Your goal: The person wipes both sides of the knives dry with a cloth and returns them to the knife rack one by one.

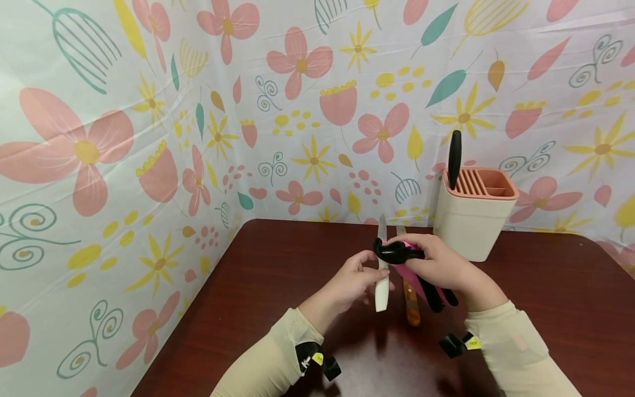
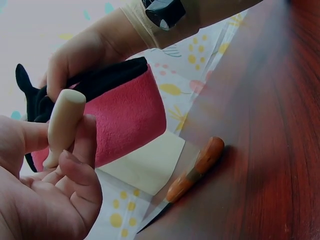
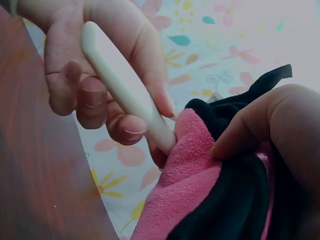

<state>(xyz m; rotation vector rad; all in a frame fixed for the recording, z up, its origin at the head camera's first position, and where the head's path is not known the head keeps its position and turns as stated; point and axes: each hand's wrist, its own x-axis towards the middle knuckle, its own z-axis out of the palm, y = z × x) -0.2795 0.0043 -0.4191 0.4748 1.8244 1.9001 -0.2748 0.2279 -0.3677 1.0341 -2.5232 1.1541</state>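
My left hand point(image 1: 349, 281) pinches a knife point(image 1: 381, 295) by its white handle, blade pointing away towards the wall. A pink cloth with black edging point(image 2: 127, 117) is bunched in my right hand point(image 1: 441, 262). In the right wrist view the cloth lies against the knife where handle and blade meet, hiding part of the blade. On the table just right of the white handle lies a second knife point(image 1: 412, 309) with a brown wooden handle. The cloth's lower folds hang beside it.
A cream knife holder point(image 1: 468, 226) with an orange slotted top stands at the back right of the dark red-brown table point(image 1: 292, 242). One black-handled knife point(image 1: 454, 160) stands upright in it. Flower-patterned sheeting point(image 1: 297, 143) lines the back and left sides.
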